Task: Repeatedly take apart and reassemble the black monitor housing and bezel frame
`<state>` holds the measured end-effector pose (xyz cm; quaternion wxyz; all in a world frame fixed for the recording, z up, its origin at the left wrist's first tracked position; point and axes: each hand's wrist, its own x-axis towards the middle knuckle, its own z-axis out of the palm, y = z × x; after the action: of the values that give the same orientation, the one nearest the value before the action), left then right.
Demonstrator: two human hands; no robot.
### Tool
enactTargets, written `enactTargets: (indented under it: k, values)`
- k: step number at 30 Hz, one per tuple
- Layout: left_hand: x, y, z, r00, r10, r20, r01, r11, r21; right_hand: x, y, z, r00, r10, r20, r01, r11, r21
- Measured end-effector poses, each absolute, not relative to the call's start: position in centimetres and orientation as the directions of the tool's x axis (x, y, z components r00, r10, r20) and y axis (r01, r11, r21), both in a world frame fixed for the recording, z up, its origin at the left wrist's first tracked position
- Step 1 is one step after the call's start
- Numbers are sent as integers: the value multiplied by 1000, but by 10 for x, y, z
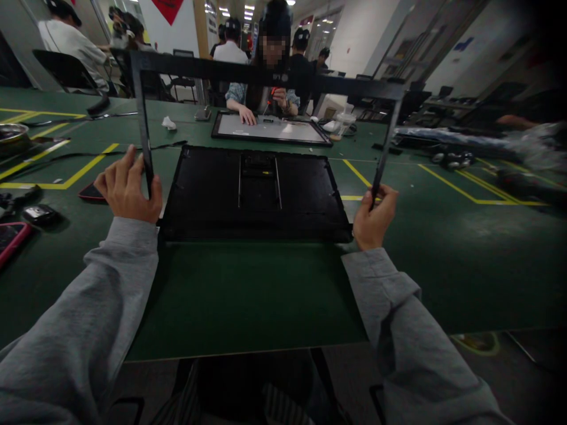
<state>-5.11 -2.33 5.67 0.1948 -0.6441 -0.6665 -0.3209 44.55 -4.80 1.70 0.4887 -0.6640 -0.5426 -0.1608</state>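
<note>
Both hands are occupied with one frame (252, 72), thin and black, which you hold raised on edge. Its top bar is at the far side and higher than your hands; two side strips run down toward you. Your left hand (133, 188) pinches the lower part of the left strip, thumb on the near side, fingers bent behind it. Your right hand (375, 218) pinches the lower end of the right strip between thumb and curled fingers. Whether the frame touches anything below is not clear.

Seen through the frame: a black panel (260, 195), flat on the green desk (248, 295), with a recess and two pale rails at its middle. Your hands appear beside its left and right near corners; contact cannot be told.

Far side, opposite you: a co-worker rests one hand (247, 115) on a grey screen (283, 130) and holds a red-handled tool (271, 94) in the other, partly behind your top bar.

Left on the desk: yellow tape (91, 167), a crumpled tissue (169, 123), a metal bowl (13, 134), a small black device (39, 214) and, nearest you, a pink-edged phone (13, 239). Far right: clear plastic (527, 147), blurred.
</note>
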Motion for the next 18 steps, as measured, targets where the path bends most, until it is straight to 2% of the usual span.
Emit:
enactTargets:
  k: [3, 6, 11, 18]
  values:
    - [-46, -36, 62, -132, 650, 749, 981, -20, 191, 440, -53, 22, 361, 458, 812, 887, 99, -451]
    - [-47, -44, 63, -121, 591, 797, 982, -48, 185, 435, -55, 24, 369, 412, 833, 881, 130, -454]
    - [-59, -52, 61, -87, 578, 812, 972, -130, 196, 431, -57, 27, 386, 365, 847, 883, 121, -454]
    - [-63, -54, 58, -97, 566, 819, 970, -129, 204, 434, -59, 26, 396, 332, 856, 892, 84, -445]
